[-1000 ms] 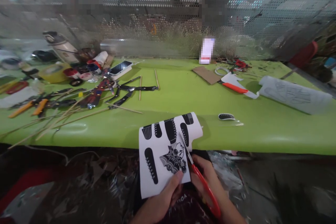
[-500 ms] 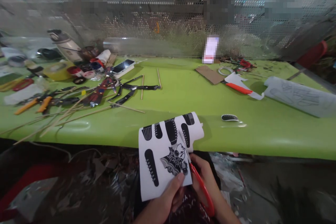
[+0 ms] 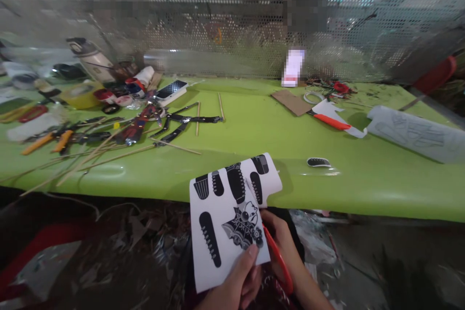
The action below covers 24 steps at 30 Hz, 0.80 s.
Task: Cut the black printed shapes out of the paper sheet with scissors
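My left hand (image 3: 238,283) pinches the lower edge of a white sheet (image 3: 228,218) printed with black puppet-part shapes, held upright in front of the green table (image 3: 254,140). My right hand (image 3: 286,252) is closed on red-handled scissors (image 3: 278,261), whose blades reach into the sheet's right side beside an ornate black figure. The scissor blades are mostly hidden behind the paper.
A small black cut-out (image 3: 318,162) lies on the table to the right. Bamboo sticks (image 3: 109,155), pliers and tape rolls crowd the left. A phone (image 3: 170,91), an orange-handled knife (image 3: 329,121), cardboard (image 3: 292,103) and a rolled sheet (image 3: 414,133) sit farther back. Perforated metal screen stands behind.
The scissors have worked lower along the sheet's right edge and now sit more behind it. My left hand turned the sheet slightly and moved down with it.
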Each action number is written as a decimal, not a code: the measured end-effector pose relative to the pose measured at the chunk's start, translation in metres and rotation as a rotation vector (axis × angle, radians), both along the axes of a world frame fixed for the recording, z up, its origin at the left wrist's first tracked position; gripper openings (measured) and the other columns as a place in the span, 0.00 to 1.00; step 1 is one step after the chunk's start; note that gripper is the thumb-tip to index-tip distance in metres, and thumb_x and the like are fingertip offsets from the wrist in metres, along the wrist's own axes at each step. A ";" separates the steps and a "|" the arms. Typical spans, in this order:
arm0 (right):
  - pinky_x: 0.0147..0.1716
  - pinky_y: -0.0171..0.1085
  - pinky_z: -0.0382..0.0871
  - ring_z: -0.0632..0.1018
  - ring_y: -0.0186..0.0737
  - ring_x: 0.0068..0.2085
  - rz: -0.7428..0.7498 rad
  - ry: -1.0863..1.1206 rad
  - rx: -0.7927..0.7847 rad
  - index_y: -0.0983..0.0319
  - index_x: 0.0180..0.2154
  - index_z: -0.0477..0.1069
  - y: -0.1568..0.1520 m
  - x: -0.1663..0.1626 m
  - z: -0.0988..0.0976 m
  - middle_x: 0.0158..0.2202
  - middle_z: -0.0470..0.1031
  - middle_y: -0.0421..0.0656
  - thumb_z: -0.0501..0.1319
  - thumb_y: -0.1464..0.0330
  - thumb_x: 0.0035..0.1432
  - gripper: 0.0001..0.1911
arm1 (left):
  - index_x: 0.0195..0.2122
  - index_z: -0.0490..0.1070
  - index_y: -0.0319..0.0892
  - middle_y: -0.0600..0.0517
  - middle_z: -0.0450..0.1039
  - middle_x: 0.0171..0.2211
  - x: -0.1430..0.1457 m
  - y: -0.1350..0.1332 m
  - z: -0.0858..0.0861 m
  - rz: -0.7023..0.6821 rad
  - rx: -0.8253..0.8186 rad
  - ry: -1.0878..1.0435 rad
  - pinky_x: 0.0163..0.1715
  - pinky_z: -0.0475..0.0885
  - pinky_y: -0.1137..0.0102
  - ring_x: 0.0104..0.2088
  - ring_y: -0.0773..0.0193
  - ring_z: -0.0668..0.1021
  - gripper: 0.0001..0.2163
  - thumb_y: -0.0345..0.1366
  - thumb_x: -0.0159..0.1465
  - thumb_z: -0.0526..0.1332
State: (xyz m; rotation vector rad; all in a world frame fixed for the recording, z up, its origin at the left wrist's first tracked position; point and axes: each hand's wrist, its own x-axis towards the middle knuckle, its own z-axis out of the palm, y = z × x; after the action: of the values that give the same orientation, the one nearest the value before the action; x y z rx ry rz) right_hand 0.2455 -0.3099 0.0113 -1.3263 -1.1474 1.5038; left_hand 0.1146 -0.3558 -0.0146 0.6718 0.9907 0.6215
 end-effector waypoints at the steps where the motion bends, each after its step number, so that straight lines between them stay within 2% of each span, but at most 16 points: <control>1: 0.41 0.44 0.75 0.80 0.52 0.40 0.001 0.008 -0.002 0.66 0.37 0.76 0.000 0.000 0.001 0.38 0.82 0.49 0.62 0.70 0.52 0.10 | 0.19 0.57 0.44 0.61 0.50 0.13 -0.001 0.000 0.001 -0.004 0.001 0.015 0.16 0.48 0.71 0.14 0.73 0.55 0.29 0.66 0.60 0.54; 4: 0.41 0.45 0.75 0.80 0.54 0.41 -0.012 0.023 -0.013 0.66 0.38 0.76 0.001 0.000 0.005 0.39 0.82 0.50 0.65 0.66 0.52 0.12 | 0.19 0.58 0.45 0.60 0.51 0.13 -0.004 0.001 0.006 -0.032 -0.005 0.034 0.17 0.51 0.71 0.14 0.71 0.56 0.28 0.65 0.60 0.54; 7: 0.39 0.44 0.75 0.80 0.54 0.41 -0.032 0.046 0.002 0.64 0.38 0.76 0.000 -0.001 0.014 0.37 0.82 0.48 0.65 0.60 0.53 0.15 | 0.17 0.58 0.44 0.59 0.53 0.13 -0.006 0.006 0.020 -0.045 0.022 0.060 0.19 0.54 0.71 0.15 0.71 0.57 0.28 0.63 0.62 0.55; 11: 0.34 0.41 0.75 0.79 0.51 0.37 -0.044 0.034 0.103 0.62 0.34 0.76 0.002 0.000 0.039 0.33 0.81 0.46 0.63 0.56 0.55 0.15 | 0.14 0.56 0.45 0.57 0.54 0.13 -0.008 0.018 0.051 -0.074 0.146 0.136 0.22 0.57 0.70 0.17 0.69 0.59 0.29 0.61 0.63 0.55; 15: 0.34 0.39 0.74 0.77 0.46 0.34 -0.035 0.026 0.279 0.60 0.30 0.71 0.015 0.007 0.072 0.29 0.77 0.43 0.62 0.60 0.55 0.10 | 0.15 0.57 0.44 0.56 0.56 0.14 -0.015 0.035 0.086 -0.189 0.276 0.118 0.23 0.57 0.71 0.18 0.69 0.60 0.29 0.60 0.66 0.52; 17: 0.33 0.37 0.72 0.76 0.43 0.32 -0.033 0.018 0.356 0.60 0.30 0.69 0.020 0.009 0.084 0.29 0.76 0.41 0.63 0.62 0.53 0.08 | 0.16 0.58 0.43 0.57 0.56 0.15 -0.018 0.042 0.097 -0.220 0.339 0.105 0.22 0.57 0.72 0.18 0.70 0.60 0.29 0.60 0.66 0.50; 20: 0.30 0.36 0.71 0.74 0.41 0.30 -0.039 0.037 0.360 0.61 0.30 0.69 0.017 0.011 0.087 0.28 0.75 0.41 0.65 0.62 0.52 0.10 | 0.17 0.58 0.43 0.59 0.53 0.14 -0.017 0.043 0.096 -0.207 0.355 -0.008 0.19 0.54 0.73 0.16 0.72 0.57 0.29 0.61 0.65 0.52; 22: 0.29 0.37 0.72 0.75 0.44 0.31 -0.064 0.065 0.279 0.61 0.31 0.70 0.009 0.009 0.079 0.28 0.76 0.43 0.65 0.59 0.53 0.12 | 0.18 0.59 0.42 0.60 0.51 0.13 -0.011 0.036 0.081 -0.161 0.298 -0.120 0.17 0.51 0.74 0.14 0.73 0.56 0.27 0.59 0.65 0.54; 24: 0.30 0.38 0.73 0.77 0.46 0.32 -0.123 0.071 0.195 0.61 0.30 0.72 -0.004 0.007 0.066 0.28 0.78 0.44 0.64 0.57 0.53 0.13 | 0.18 0.60 0.42 0.61 0.50 0.12 -0.004 0.024 0.059 -0.075 0.191 -0.176 0.15 0.48 0.74 0.13 0.74 0.54 0.26 0.57 0.64 0.56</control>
State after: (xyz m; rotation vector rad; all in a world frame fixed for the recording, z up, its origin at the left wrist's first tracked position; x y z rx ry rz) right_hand 0.2522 -0.3135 0.0771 -1.1794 -1.1162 1.3055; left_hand 0.1110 -0.3322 0.0439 0.8047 0.7460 0.7025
